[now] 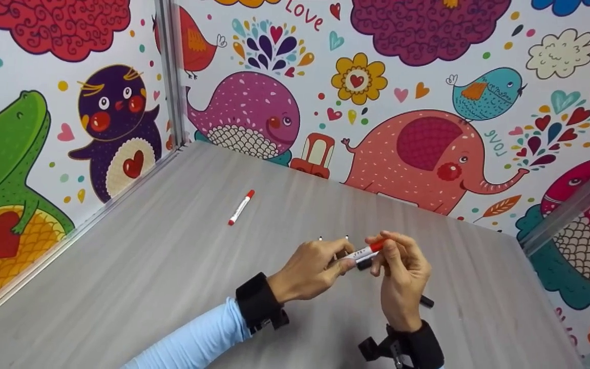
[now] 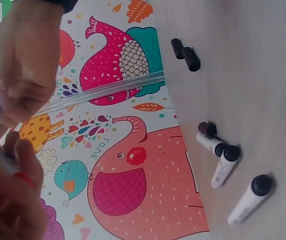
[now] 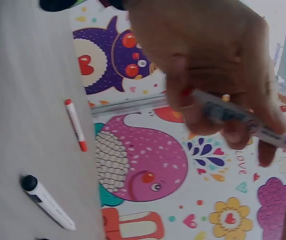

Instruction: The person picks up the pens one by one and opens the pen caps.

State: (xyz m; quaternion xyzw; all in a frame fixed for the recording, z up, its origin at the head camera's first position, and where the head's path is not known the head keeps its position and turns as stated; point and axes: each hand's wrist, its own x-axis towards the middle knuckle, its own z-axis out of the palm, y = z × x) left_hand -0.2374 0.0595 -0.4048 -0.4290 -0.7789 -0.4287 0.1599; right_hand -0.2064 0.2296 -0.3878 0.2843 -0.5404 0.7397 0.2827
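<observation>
Left sleeve (image 1: 197, 333): light blue, plain, long, fairly close-fitting, soft creases gathering toward wrist. Left wristband (image 1: 258, 296): broad black strap, matte, meeting sleeve's end. Left mount (image 1: 278, 319): small, black, blocky, fixed at band's edge, bit of greyish hardware showing. Right wristband (image 1: 424, 346): similar broad black strap. Right mount (image 1: 371, 349): black bracket jutting out from band, squarish block at tip, greyish metal-looking piece beside it. Left hand (image 1: 309, 269), right hand (image 1: 402, 269): both bare. Smaller fittings too blurred to make out.
</observation>
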